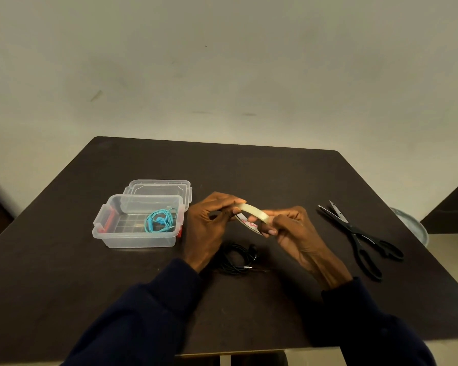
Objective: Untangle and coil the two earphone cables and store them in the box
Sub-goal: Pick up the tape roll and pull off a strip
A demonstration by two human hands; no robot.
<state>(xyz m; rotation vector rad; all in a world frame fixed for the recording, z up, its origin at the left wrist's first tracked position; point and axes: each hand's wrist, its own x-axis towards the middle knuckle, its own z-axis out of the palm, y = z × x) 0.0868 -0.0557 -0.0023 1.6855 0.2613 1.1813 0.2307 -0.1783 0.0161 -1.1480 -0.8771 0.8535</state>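
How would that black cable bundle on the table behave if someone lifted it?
The black cable looks thin and loosely looped, so it would probably sag and flop rather than keep its shape. Nothing visibly binds the loops, so they may spill open. Its plug end sticks out and would likely dangle.
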